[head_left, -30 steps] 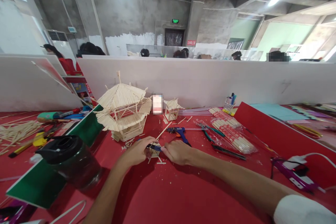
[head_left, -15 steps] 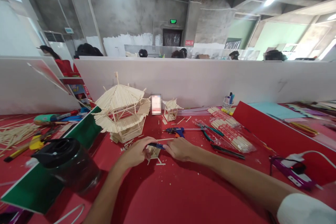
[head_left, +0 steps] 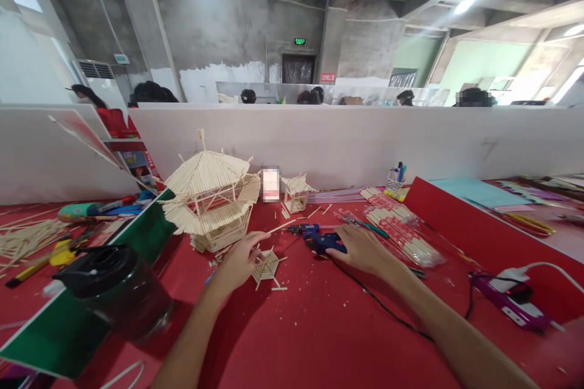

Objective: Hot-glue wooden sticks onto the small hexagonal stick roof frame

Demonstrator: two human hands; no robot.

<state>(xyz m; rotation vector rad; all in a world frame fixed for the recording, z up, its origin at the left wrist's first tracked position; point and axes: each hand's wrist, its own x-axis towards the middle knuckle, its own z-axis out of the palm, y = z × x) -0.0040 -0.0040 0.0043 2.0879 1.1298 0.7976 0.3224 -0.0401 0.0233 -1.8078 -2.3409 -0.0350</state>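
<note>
The left hand (head_left: 239,261) lies with fingers apart, touching the left edge of the little stick web (head_left: 267,265), which is flat on the smooth red table (head_left: 319,328) (lots of bare room in front). The right hand (head_left: 362,249) is curled over the blue glue gun (head_left: 319,242). A pale, spiky stick house (head_left: 210,200) stands close behind the left hand.

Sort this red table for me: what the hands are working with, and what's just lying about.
In hand: left hand on the hexagonal stick web; right hand closed on the blue glue gun.
Lying about: large stick pavilion, small pavilion, packs of sticks, black-lidded jar, loose sticks.
</note>
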